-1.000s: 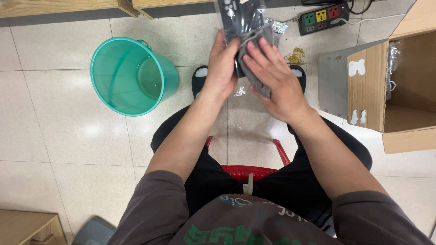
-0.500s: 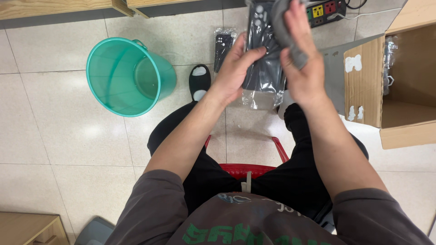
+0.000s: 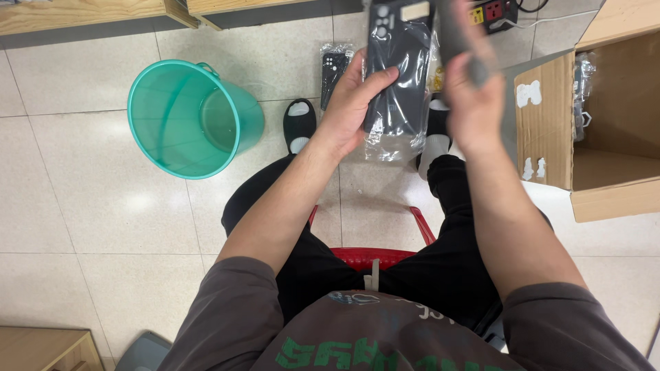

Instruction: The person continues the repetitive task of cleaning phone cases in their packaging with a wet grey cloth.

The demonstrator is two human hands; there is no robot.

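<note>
**Seated person holding a bagged phone case above the floor**

From my remote seat I see the left hand gripping a dark phone case in a clear plastic bag; its fingers are wrapped over the case's left edge, thumb side beneath, pinching case and bag together. The case is held upright in the air, over the tiled floor, between the person's two feet. The right hand is raised just beside the case on its right and holds a dark grey object, blurred (I cannot tell what it is, nor exactly how the fingers close on it). A second bagged case lies on the floor just beyond the left slipper. A teal plastic bucket stands well to the left. An open cardboard box stands at right, with bagged items inside. A power strip lies at the top edge. The person sits on a red stool.
</note>
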